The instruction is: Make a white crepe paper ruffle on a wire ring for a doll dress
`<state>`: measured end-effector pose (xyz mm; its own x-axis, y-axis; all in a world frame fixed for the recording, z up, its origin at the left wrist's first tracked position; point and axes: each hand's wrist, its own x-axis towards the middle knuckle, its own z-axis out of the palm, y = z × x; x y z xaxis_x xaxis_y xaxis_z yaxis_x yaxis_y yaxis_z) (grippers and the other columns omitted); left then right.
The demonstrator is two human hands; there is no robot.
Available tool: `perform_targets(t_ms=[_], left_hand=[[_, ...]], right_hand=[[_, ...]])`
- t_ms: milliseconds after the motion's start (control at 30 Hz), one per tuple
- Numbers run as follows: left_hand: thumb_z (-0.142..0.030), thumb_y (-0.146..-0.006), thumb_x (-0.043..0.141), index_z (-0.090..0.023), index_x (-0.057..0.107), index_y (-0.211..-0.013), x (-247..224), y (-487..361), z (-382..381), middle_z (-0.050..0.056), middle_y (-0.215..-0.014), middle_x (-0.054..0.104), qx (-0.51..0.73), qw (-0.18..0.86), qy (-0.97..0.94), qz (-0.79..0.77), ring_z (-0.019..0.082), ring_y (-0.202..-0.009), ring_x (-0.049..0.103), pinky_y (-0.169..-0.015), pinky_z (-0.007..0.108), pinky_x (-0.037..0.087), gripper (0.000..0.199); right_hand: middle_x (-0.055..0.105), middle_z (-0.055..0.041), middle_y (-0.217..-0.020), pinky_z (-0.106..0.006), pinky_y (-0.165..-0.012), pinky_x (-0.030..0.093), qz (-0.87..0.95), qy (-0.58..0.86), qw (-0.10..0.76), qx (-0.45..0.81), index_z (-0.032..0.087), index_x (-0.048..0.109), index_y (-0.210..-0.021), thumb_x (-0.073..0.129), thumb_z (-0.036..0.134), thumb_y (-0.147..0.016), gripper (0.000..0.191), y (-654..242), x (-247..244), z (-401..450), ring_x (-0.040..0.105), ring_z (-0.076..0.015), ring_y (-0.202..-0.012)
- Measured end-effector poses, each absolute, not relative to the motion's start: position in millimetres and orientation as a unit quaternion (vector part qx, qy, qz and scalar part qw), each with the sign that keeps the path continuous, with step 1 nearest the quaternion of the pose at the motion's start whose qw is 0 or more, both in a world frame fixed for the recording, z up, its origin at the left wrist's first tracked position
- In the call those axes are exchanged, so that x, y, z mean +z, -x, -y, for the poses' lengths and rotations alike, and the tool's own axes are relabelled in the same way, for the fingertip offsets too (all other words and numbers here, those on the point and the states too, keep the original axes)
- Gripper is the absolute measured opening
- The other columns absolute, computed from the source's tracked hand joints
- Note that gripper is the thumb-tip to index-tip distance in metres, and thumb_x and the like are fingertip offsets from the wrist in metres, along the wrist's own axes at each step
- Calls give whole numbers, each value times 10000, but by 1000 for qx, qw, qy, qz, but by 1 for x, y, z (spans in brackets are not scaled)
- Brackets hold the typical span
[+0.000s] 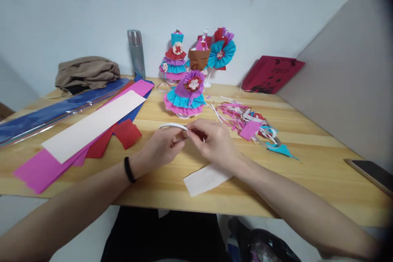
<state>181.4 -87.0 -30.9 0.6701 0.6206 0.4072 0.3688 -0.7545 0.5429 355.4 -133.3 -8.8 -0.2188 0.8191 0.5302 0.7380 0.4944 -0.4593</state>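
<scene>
My left hand (159, 146) and my right hand (215, 141) meet above the middle of the table, fingertips pinched together. Between them is a thin white strip (172, 125), which arches up over my left fingers; its exact material is unclear, and its ends are hidden by the fingers. Under my right wrist lies a flat piece of off-white paper (207, 180), partly covered by the forearm. Just beyond my hands stands a small ruffled paper dress (185, 94) in purple, blue and pink, with a flower on its front.
To the left lie crepe paper sheets (98, 125), a red scrap (127, 134), a plastic-wrapped blue pack (61, 104), a brown cloth (87, 73) and a flask (136, 53). Paper scraps (251, 127), a red bag (273, 74) and a phone (373, 174) are right. More paper dresses (175, 63) stand behind.
</scene>
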Motion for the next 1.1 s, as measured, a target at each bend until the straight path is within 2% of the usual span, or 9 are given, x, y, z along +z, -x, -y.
perform_targets(t_ms=[100, 167, 267, 367, 433, 533, 767, 867, 1100], left_hand=[[-217, -811, 555, -157, 570, -752, -27, -182, 91, 7, -673, 596, 315, 366, -827, -287, 132, -643, 563, -604, 251, 458, 85], [-319, -856, 530, -141, 599, -794, -23, -181, 91, 26, -721, 628, 321, 462, -779, -278, 127, -652, 597, -594, 237, 484, 201], [-433, -894, 484, -125, 607, -749, -22, -179, 90, 35, -657, 631, 330, 534, -724, -286, 109, -573, 599, -554, 218, 490, 362], [-454, -872, 528, -130, 587, -709, -24, -180, 87, 15, -545, 596, 344, 586, -671, -296, 94, -472, 557, -473, 196, 456, 367], [-457, -855, 564, -134, 577, -688, -26, -181, 87, 6, -513, 581, 353, 610, -648, -291, 87, -444, 538, -446, 183, 436, 364], [-453, -864, 564, -132, 578, -667, -27, -182, 86, 4, -510, 577, 376, 623, -628, -276, 76, -449, 533, -442, 168, 425, 377], [-440, -847, 603, -120, 588, -655, -25, -184, 87, 4, -534, 584, 399, 656, -582, -269, 66, -449, 535, -430, 156, 414, 374], [-449, -836, 621, -114, 595, -656, -23, -186, 88, 6, -546, 587, 406, 664, -567, -270, 59, -440, 529, -431, 157, 414, 382], [-450, -833, 633, -112, 589, -681, -22, -187, 90, 9, -560, 592, 422, 690, -530, -255, 66, -435, 528, -425, 168, 408, 373]], right_hand=[[681, -67, -765, -268, -572, 394, 805, 481, 348, -13, 180, 654, -864, 513, 196, -888, 144, -355, -11, 132, 580, -153, -638], [689, -78, -809, -269, -582, 404, 814, 472, 337, -27, 176, 660, -922, 498, 203, -906, 165, -355, -14, 131, 589, -159, -664], [675, -65, -814, -265, -596, 414, 824, 462, 327, -18, 176, 660, -1009, 500, 189, -914, 186, -355, -16, 132, 565, -142, -641], [657, -36, -783, -258, -596, 418, 823, 453, 341, 13, 179, 638, -1109, 540, 145, -880, 251, -354, -16, 135, 541, -128, -609], [639, -15, -740, -253, -579, 410, 818, 453, 353, 27, 186, 638, -1107, 556, 121, -857, 271, -354, -15, 136, 529, -125, -592], [613, -7, -694, -248, -556, 397, 812, 456, 364, 14, 183, 658, -964, 564, 120, -853, 159, -353, -15, 137, 518, -122, -577], [631, -24, -714, -246, -537, 394, 789, 479, 385, -25, 167, 627, -839, 602, 144, -852, 36, -355, -18, 138, 532, -121, -581], [608, -14, -660, -245, -519, 378, 784, 482, 389, -41, 166, 595, -752, 625, 169, -848, 100, -354, -18, 139, 512, -116, -554], [597, -20, -681, -251, -549, 396, 800, 470, 371, -43, 174, 599, -786, 556, 137, -870, 101, -349, -22, 142, 532, -127, -590]])
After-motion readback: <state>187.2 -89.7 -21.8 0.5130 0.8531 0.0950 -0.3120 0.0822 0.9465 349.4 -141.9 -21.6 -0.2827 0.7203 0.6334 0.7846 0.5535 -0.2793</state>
